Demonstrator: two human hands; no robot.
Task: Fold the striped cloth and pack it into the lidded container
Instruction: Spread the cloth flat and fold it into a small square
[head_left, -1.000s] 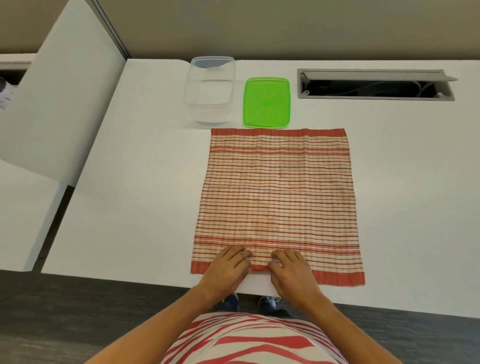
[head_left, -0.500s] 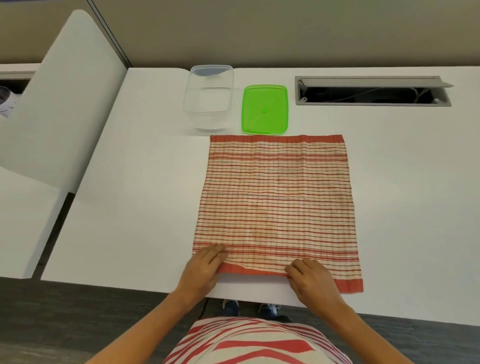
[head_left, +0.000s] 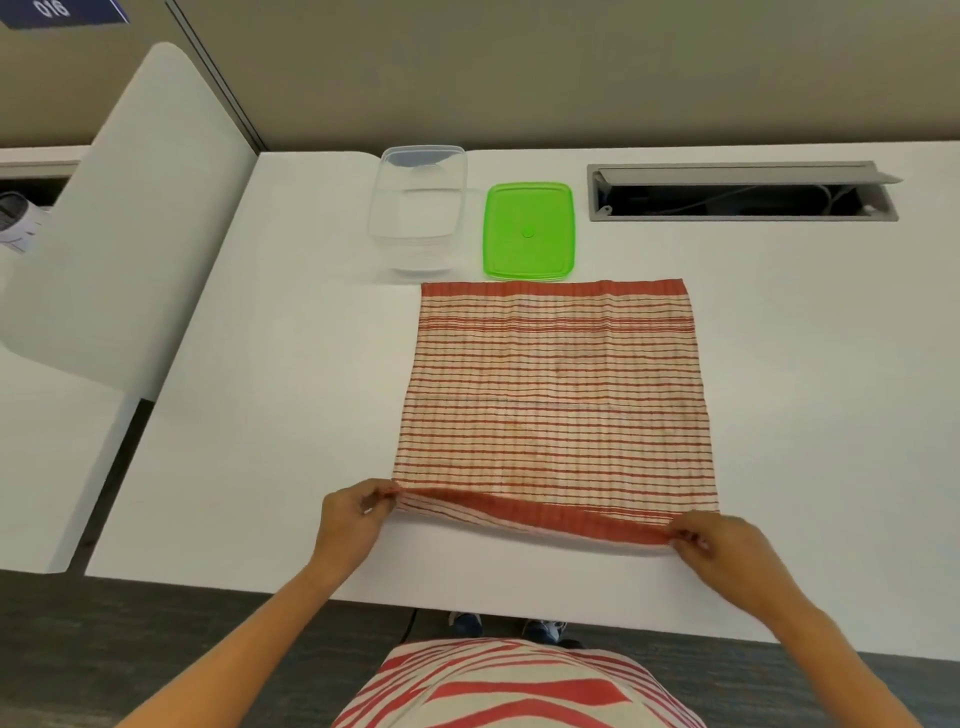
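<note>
Fingers of both hands pinching striped cloth near corners (hem lifted off table).

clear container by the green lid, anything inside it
The clear container looks empty: the white table shows through its walls and bottom. Nothing covers it; the green lid lies beside it.
</note>
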